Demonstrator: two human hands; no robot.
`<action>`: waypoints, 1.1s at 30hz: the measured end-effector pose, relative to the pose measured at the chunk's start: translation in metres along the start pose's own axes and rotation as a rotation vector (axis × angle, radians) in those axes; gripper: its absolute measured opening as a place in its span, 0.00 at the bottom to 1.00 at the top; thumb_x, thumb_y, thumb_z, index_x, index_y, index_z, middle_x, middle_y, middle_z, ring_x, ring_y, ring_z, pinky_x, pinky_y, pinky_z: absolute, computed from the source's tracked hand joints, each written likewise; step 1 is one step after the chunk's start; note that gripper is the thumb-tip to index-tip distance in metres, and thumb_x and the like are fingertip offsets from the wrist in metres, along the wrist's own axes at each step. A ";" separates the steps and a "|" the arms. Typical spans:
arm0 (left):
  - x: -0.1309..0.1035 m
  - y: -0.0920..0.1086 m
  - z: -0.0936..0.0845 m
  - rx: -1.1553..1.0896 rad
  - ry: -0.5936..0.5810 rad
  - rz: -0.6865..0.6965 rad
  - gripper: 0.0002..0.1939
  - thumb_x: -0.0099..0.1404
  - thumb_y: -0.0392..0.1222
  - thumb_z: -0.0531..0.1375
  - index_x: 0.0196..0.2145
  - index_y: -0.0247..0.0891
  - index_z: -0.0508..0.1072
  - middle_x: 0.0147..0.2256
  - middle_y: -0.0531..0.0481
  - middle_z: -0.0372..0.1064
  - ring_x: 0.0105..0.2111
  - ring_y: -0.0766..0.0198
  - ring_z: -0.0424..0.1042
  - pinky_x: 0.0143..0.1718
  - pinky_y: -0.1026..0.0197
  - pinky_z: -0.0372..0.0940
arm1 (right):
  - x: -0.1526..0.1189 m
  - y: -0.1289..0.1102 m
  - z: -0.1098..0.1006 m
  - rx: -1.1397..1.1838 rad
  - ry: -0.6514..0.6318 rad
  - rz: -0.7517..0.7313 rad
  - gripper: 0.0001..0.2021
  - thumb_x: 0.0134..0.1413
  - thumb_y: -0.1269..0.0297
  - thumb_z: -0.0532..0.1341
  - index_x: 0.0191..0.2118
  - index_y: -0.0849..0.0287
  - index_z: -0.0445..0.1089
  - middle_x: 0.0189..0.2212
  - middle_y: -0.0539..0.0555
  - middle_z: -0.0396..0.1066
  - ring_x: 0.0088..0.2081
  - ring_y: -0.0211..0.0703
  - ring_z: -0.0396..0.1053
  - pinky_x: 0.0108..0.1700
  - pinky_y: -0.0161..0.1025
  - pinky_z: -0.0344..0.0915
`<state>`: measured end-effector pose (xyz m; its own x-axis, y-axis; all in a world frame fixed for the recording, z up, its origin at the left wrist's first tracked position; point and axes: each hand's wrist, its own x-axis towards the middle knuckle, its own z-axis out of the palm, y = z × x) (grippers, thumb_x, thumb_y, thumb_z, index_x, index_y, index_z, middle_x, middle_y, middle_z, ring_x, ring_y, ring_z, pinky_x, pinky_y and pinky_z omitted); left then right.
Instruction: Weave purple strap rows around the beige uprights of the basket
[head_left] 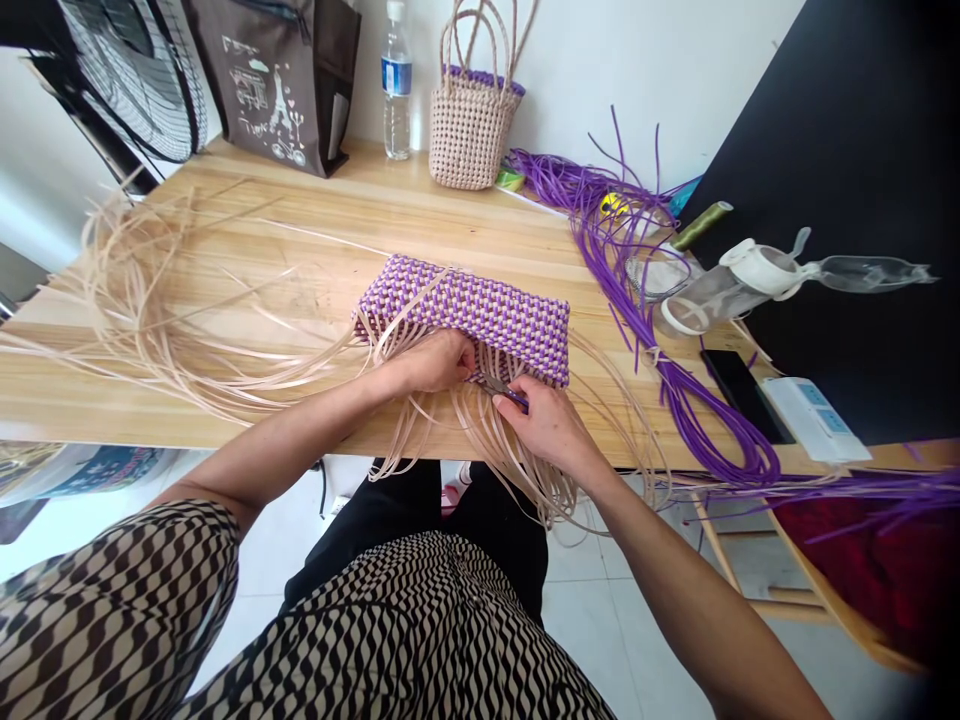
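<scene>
A purple and beige woven basket piece [480, 305] lies on its side on the wooden table, long beige strands [517, 450] trailing from its near edge. My left hand [439, 360] is closed at that edge, fingers curled against the weave; what it pinches is hidden. In my right hand [544, 415] is a small tool with a dark purple handle and a metal tip, which looks like pliers [508, 393]. Its tip points left at the strands, close to my left fingers.
Loose beige strands [142, 290] spread over the table's left side. Purple strands [637, 280] lie bundled at the right, near a clear bottle [701, 295] and a black phone [745, 393]. A small woven bag [469, 130], water bottle [396, 95], dark bag [277, 85] and fan [142, 70] stand behind.
</scene>
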<state>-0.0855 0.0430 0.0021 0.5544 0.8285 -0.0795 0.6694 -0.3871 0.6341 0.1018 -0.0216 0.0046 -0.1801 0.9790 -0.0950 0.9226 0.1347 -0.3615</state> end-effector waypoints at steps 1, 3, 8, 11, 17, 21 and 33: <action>0.000 0.000 0.000 0.003 0.001 0.000 0.09 0.52 0.32 0.54 0.27 0.32 0.75 0.23 0.51 0.70 0.21 0.71 0.60 0.24 0.66 0.54 | 0.000 0.000 0.000 -0.003 -0.002 0.001 0.14 0.55 0.55 0.54 0.38 0.59 0.69 0.26 0.54 0.71 0.26 0.41 0.64 0.29 0.36 0.52; 0.001 -0.002 0.001 0.008 0.008 -0.007 0.09 0.52 0.33 0.54 0.27 0.32 0.75 0.23 0.51 0.70 0.21 0.71 0.60 0.24 0.66 0.53 | 0.000 0.000 0.000 -0.009 -0.002 0.002 0.14 0.55 0.55 0.54 0.38 0.59 0.69 0.26 0.54 0.71 0.26 0.42 0.64 0.29 0.36 0.53; 0.002 -0.005 0.003 0.008 0.008 -0.008 0.10 0.51 0.33 0.54 0.27 0.31 0.75 0.23 0.50 0.70 0.22 0.71 0.61 0.24 0.66 0.53 | 0.001 -0.003 0.002 -0.022 0.018 -0.001 0.13 0.55 0.56 0.54 0.36 0.59 0.69 0.26 0.55 0.72 0.27 0.43 0.66 0.29 0.36 0.53; 0.002 -0.004 0.001 0.009 0.002 0.001 0.10 0.51 0.33 0.54 0.26 0.31 0.75 0.23 0.50 0.69 0.21 0.71 0.59 0.24 0.66 0.52 | 0.002 -0.005 0.007 -0.002 0.037 0.006 0.13 0.55 0.56 0.54 0.37 0.59 0.69 0.26 0.55 0.72 0.28 0.44 0.67 0.30 0.37 0.54; -0.001 0.001 -0.002 0.026 0.010 -0.008 0.10 0.51 0.32 0.54 0.26 0.31 0.75 0.22 0.51 0.68 0.21 0.71 0.60 0.23 0.66 0.52 | -0.007 -0.008 0.021 0.076 0.141 0.078 0.15 0.55 0.55 0.53 0.41 0.59 0.68 0.29 0.56 0.73 0.28 0.44 0.68 0.30 0.37 0.56; -0.001 0.001 -0.002 0.006 0.025 -0.024 0.09 0.51 0.32 0.54 0.27 0.32 0.75 0.23 0.51 0.69 0.22 0.70 0.61 0.24 0.66 0.54 | -0.012 -0.009 0.027 0.071 0.199 0.102 0.17 0.56 0.54 0.53 0.43 0.59 0.68 0.29 0.56 0.73 0.30 0.47 0.69 0.31 0.38 0.57; 0.003 -0.007 0.006 -0.011 0.042 0.114 0.10 0.53 0.29 0.53 0.28 0.33 0.74 0.25 0.51 0.69 0.25 0.70 0.62 0.28 0.66 0.55 | -0.008 -0.003 0.024 0.162 0.187 0.098 0.17 0.54 0.53 0.54 0.41 0.59 0.70 0.24 0.54 0.71 0.24 0.43 0.65 0.29 0.38 0.57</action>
<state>-0.0857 0.0456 -0.0073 0.6055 0.7954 0.0259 0.5972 -0.4756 0.6458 0.0924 -0.0333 -0.0164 -0.0126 0.9995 0.0307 0.8634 0.0264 -0.5039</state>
